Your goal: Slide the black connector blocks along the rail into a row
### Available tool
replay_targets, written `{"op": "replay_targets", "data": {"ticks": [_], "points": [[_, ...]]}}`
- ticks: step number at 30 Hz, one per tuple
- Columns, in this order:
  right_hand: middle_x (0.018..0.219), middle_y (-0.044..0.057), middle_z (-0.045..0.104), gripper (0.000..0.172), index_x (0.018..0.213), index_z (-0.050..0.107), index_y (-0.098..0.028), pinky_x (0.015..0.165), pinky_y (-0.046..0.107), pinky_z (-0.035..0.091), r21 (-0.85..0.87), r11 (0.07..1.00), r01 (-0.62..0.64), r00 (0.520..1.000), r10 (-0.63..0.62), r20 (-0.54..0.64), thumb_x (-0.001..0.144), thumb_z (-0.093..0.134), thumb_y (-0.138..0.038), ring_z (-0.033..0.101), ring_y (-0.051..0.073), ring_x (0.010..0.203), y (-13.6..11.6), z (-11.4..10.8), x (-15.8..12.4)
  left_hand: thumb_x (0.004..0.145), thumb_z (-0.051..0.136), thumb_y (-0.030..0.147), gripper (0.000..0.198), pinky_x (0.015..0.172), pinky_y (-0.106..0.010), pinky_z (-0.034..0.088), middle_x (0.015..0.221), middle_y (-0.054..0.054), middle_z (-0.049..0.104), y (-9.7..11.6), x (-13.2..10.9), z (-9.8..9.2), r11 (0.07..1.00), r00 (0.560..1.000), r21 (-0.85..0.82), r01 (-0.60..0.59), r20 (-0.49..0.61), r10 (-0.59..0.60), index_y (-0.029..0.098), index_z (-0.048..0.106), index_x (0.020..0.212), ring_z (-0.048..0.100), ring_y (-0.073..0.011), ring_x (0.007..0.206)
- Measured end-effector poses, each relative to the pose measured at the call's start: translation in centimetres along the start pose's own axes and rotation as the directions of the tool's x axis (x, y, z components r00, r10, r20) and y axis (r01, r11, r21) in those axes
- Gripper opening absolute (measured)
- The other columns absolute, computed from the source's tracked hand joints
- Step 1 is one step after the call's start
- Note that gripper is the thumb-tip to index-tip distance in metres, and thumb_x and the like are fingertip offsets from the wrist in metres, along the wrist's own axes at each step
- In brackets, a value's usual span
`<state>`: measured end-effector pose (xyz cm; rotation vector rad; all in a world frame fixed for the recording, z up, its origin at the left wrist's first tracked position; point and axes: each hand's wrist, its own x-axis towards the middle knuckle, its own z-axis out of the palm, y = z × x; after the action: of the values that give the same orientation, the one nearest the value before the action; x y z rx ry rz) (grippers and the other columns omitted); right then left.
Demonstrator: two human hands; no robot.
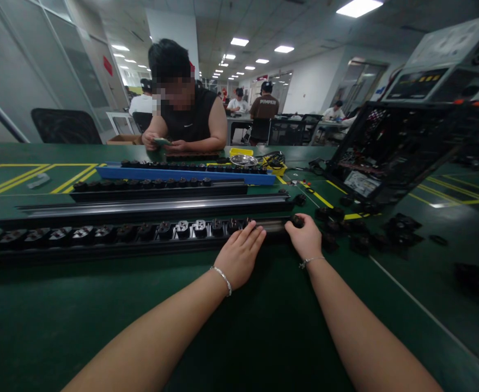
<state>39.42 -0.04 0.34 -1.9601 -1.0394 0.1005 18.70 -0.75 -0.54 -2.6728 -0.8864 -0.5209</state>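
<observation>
A long black rail (pixel 174 247) runs across the green table, holding a row of black socket modules (pixel 104 233) with metal contacts on top. My left hand (pixel 241 250) lies flat over the rail near its right end, fingers stretched together across the last modules of the row. At the rail's right end, my right hand (pixel 305 237) pinches a round black socket module (pixel 297 220) between thumb and fingers. A bare stretch of the rail channel shows between the two hands. Loose black modules (pixel 359 239) lie in a heap just right of my right hand.
Behind the rail lie an unfilled black rail (pixel 157 206), another rail with modules (pixel 161 188) and a blue rail (pixel 186 174). An opened black machine case (pixel 370 147) stands at the right. Across the table (pixel 141 316) sits a person (pixel 190 117) holding a small object.
</observation>
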Motion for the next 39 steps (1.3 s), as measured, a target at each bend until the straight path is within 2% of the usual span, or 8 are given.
{"op": "replay_targets", "data": {"ticks": [9,22,26,30,33,39], "points": [[0.09,0.007,0.067,0.042,0.101,0.065,-0.018,0.077,0.033,0.046,-0.035,0.999,-0.019,1.0,0.019,0.017,0.062,0.058,-0.034,0.06,0.021,0.081,-0.3,-0.1,0.4,0.082,0.043,0.021,0.059,0.105,-0.036,0.028,0.145,-0.007,0.035,-0.2,0.0,-0.3,0.997,1.0,-0.079,0.01,-0.001,-0.01,0.013,0.031,0.139,0.015,-0.0219,0.138],[0.099,0.01,0.066,0.052,0.109,0.062,-0.015,0.082,0.035,0.046,0.029,0.999,-0.022,1.0,0.023,-0.004,0.062,0.059,-0.035,0.06,0.022,0.089,0.5,0.3,0.7,0.083,0.043,0.021,0.057,0.105,-0.035,0.029,0.143,-0.006,0.038,-0.1,0.0,-0.5,0.994,1.0,-0.11,0.025,-0.003,-0.026,0.015,0.031,0.139,0.017,-0.0201,0.138],[0.092,0.008,0.067,0.048,0.102,0.065,-0.017,0.077,0.034,0.047,0.045,0.999,-0.03,0.999,0.031,-0.019,0.057,0.062,-0.034,0.06,0.022,0.083,0.9,0.5,1.2,0.081,0.046,0.021,0.059,0.105,-0.035,0.029,0.143,-0.008,0.039,-0.2,0.0,-0.5,0.994,1.0,-0.103,0.024,-0.003,-0.024,0.014,0.031,0.138,0.017,-0.0202,0.138],[0.079,0.005,0.067,0.044,0.096,0.067,-0.017,0.069,0.032,0.047,0.154,0.986,-0.07,0.996,0.076,-0.034,0.055,0.059,-0.032,0.06,0.02,0.074,1.9,0.9,1.8,0.082,0.045,0.022,0.059,0.105,-0.035,0.029,0.143,-0.007,0.038,-0.1,0.0,-0.4,0.992,1.0,-0.126,0.028,-0.007,-0.029,0.014,0.031,0.138,0.016,-0.0202,0.138],[0.08,0.004,0.067,0.043,0.095,0.067,-0.018,0.069,0.031,0.046,0.169,0.984,-0.059,0.997,0.066,-0.034,0.055,0.06,-0.033,0.06,0.019,0.073,2.1,0.9,1.8,0.082,0.044,0.021,0.058,0.105,-0.035,0.028,0.143,-0.005,0.038,-0.1,0.0,-0.3,0.989,0.999,-0.141,0.036,-0.01,-0.038,0.014,0.032,0.138,0.016,-0.0196,0.138],[0.083,0.004,0.066,0.039,0.09,0.065,-0.018,0.073,0.034,0.046,0.126,0.987,-0.096,0.988,0.11,-0.109,0.055,0.063,-0.035,0.058,0.02,0.075,1.6,0.7,1.3,0.083,0.043,0.021,0.057,0.105,-0.035,0.029,0.143,-0.005,0.039,-0.1,0.0,-0.4,0.989,0.999,-0.144,0.031,-0.014,-0.033,0.015,0.032,0.138,0.016,-0.0197,0.138]]}}
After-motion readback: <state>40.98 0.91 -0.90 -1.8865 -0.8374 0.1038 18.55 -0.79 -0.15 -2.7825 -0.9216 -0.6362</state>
